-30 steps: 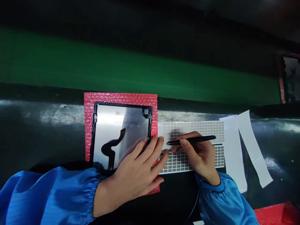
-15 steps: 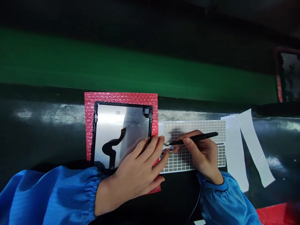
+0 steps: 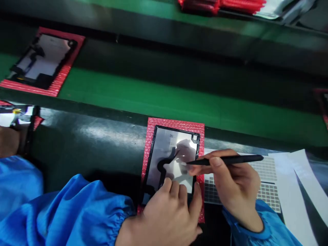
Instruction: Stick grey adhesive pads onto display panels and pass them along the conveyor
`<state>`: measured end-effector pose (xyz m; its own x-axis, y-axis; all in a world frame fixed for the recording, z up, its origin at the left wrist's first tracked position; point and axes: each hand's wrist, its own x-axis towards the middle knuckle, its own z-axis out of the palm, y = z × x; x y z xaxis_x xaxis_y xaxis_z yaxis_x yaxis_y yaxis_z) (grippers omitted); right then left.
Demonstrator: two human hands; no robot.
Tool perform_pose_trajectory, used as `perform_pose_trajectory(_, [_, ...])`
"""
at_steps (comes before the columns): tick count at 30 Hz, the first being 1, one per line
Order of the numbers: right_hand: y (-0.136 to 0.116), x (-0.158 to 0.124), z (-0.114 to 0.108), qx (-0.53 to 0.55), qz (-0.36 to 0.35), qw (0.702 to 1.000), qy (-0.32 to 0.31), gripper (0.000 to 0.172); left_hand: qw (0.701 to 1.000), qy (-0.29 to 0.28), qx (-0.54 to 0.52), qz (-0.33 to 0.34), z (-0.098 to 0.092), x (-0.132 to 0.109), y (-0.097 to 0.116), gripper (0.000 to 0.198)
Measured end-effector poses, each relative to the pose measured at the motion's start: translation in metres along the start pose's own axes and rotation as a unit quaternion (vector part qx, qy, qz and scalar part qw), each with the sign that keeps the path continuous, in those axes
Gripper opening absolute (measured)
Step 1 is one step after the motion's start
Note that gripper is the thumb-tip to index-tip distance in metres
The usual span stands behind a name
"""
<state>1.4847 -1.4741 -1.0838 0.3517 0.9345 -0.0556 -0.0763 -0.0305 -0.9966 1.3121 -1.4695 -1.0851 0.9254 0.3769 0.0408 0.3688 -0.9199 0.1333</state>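
Observation:
A tablet's display panel (image 3: 176, 140), silver-backed in a black frame, lies on red bubble wrap (image 3: 201, 127). A black flex cable (image 3: 162, 166) curves up its middle. My left hand (image 3: 173, 212) rests palm down over the panel's lower part, fingers bent, the forefinger apart at the right edge; the fingertips are partly hidden. Above the panel's right side, my right hand (image 3: 230, 182) pinches slim black tweezers (image 3: 235, 159) that point left. At their tip shows a small pale piece, blurred. Under the right hand lies a sheet of small grey rectangular stickers (image 3: 269, 196).
White paper strips (image 3: 289, 184) lie right of the sticker sheet. Another panel on red wrap (image 3: 51, 56) sits on the green strip (image 3: 133, 92) at upper left. At far left another person's hand (image 3: 9, 140) is beside a device. Red packets (image 3: 220, 5) lie at the top.
My right hand has moved the tweezers from the sticker sheet to above the panel. My left hand has shifted from the panel's right edge onto its lower part. The view has swung left.

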Motion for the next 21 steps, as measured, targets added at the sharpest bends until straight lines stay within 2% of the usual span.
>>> perform_pose_trajectory(4, [0.014,0.013,0.045,-0.021,0.022,0.998,-0.063,0.013,0.996,-0.079,0.027,-0.028,0.009,-0.007,-0.017,0.069])
perform_pose_trajectory(7, [0.033,0.025,0.061,-0.044,0.053,0.995,-0.068,0.018,0.994,-0.097,-0.009,-0.047,0.013,-0.009,-0.028,0.062])
perform_pose_trajectory(11, [0.047,0.035,0.066,-0.078,0.08,0.992,-0.063,0.026,0.993,-0.085,-0.041,-0.073,0.014,-0.013,-0.036,0.045])
perform_pose_trajectory(14, [0.048,0.038,0.065,-0.096,0.093,0.989,-0.058,0.03,0.99,-0.069,-0.078,-0.09,0.019,-0.014,-0.039,0.044])
perform_pose_trajectory(17, [0.046,0.038,0.065,-0.107,0.105,0.987,-0.058,0.033,0.989,-0.066,-0.096,-0.09,0.029,-0.013,-0.039,0.056])
perform_pose_trajectory(21, [0.045,0.038,0.066,-0.111,0.11,0.986,-0.059,0.032,0.988,-0.053,-0.106,-0.095,0.041,-0.013,-0.038,0.046])
